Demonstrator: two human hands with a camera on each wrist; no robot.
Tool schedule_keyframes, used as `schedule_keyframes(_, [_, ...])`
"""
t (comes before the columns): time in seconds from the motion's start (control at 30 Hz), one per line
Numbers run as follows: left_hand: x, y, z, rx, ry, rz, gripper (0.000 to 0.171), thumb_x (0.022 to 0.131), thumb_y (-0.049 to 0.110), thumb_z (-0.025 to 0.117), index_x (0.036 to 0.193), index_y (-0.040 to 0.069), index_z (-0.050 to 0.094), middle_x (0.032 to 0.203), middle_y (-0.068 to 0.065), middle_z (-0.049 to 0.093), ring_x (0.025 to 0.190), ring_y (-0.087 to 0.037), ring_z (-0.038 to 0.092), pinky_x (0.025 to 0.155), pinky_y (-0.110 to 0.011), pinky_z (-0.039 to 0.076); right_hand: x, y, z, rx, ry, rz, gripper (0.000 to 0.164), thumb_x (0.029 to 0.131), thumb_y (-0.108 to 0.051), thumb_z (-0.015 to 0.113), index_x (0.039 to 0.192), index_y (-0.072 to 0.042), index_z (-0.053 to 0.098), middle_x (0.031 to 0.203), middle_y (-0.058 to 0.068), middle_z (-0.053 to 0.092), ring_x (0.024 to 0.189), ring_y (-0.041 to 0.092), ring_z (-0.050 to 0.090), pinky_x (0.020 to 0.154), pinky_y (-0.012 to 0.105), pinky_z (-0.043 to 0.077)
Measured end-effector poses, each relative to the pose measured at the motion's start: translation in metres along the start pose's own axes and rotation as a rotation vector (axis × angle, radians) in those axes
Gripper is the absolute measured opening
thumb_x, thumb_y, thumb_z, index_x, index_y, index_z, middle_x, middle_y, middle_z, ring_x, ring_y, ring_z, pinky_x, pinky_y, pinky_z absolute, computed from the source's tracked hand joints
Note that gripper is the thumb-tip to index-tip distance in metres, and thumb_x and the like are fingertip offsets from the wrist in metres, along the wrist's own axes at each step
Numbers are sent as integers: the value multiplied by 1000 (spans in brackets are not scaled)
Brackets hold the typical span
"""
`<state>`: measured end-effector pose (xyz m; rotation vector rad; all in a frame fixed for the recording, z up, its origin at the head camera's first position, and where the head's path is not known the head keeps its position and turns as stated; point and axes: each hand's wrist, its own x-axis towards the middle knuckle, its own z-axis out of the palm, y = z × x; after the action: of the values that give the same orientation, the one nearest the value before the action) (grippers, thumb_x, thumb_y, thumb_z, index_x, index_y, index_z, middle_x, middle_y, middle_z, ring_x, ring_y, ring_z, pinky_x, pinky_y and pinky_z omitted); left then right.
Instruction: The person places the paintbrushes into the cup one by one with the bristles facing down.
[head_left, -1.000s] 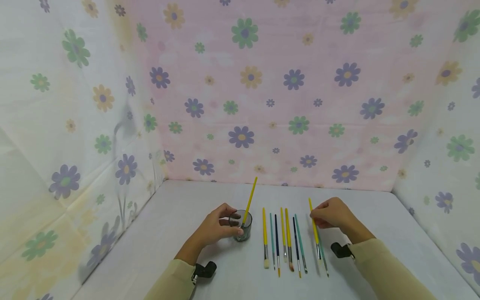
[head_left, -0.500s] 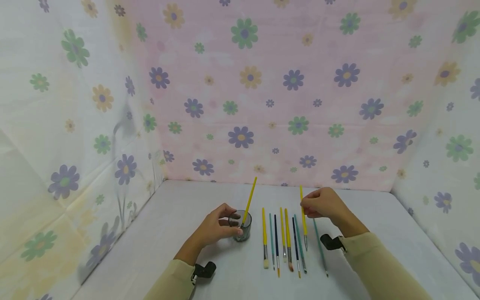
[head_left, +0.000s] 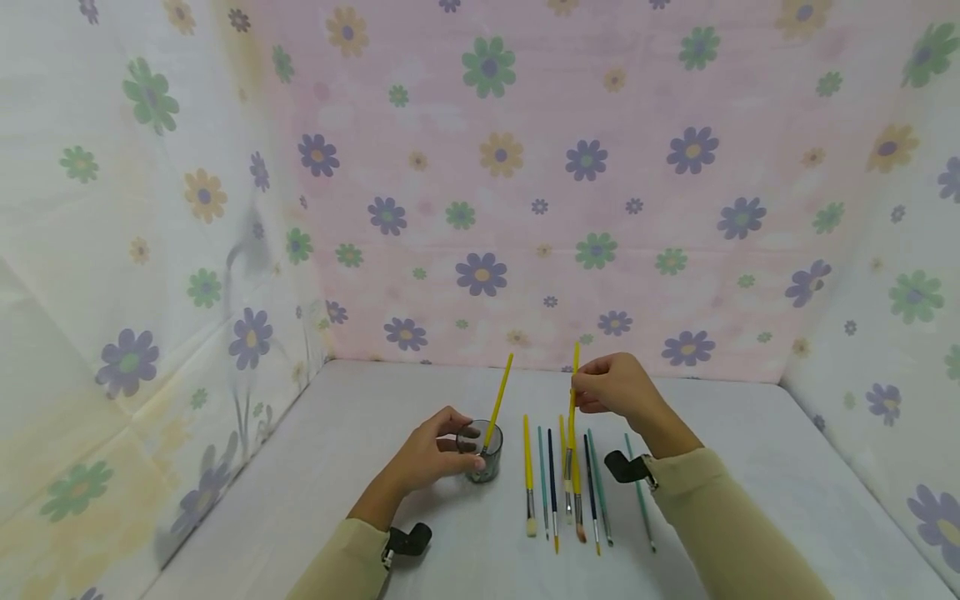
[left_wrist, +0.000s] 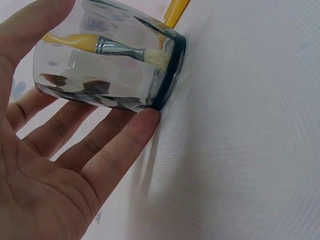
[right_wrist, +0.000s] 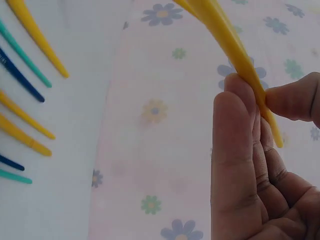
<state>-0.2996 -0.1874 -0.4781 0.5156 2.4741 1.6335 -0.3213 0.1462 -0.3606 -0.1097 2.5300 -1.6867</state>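
My left hand (head_left: pixel 431 454) holds a clear glass tumbler (head_left: pixel 489 468) that stands upright on the table, thumb on one side and fingers on the other. One yellow paintbrush (head_left: pixel 501 393) leans inside it; the left wrist view shows its pale bristles (left_wrist: pixel 157 58) down near the tumbler's base. Over the row of brushes, my right hand (head_left: pixel 626 392) pinches another yellow paintbrush (head_left: pixel 572 415) between thumb and fingertips, bristle end down. That brush's handle (right_wrist: pixel 235 50) crosses the right wrist view, where its bristles are out of frame.
Several yellow, teal and dark blue paintbrushes lie side by side right of the tumbler, such as a wide yellow brush (head_left: pixel 528 467). A lone teal brush (head_left: pixel 643 508) lies farther right. Flowered cloth (head_left: pixel 555 183) walls the white table (head_left: pixel 720 417) at back and sides.
My right hand has lifted the yellow paintbrush from beside the lone teal brush and carried it left and up, over the row. My left hand and the tumbler have stayed put.
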Motion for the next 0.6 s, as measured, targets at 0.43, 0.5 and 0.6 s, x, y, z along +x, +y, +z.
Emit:
schedule_keyframes(0.43, [0,1,0,-4,1,0,66,82,32,90,134,11,55,134,-6,67,122,-27,67,101,-46,57,2,-19,12,109,22,-93,27,98,-19,68,113,2,69,101,16,75,84,23,76,79,35,64])
schedule_keyframes(0.5, [0,1,0,2,3,-5,67,82,32,90,134,11,55,134,-6,67,122,-27,67,100,-46,57,3,-20,16,135,41,-114,27,98,-20,69,113,2,69,101,16,75,85,23,76,79,34,64])
schedule_keyframes(0.6, [-1,3,1,3,4,-14,67,81,33,90,134,11,55,134,-6,67,122,-27,67,99,-47,57,3,-23,22,180,73,-132,26,98,-19,70,113,2,68,102,16,75,88,26,77,78,32,64])
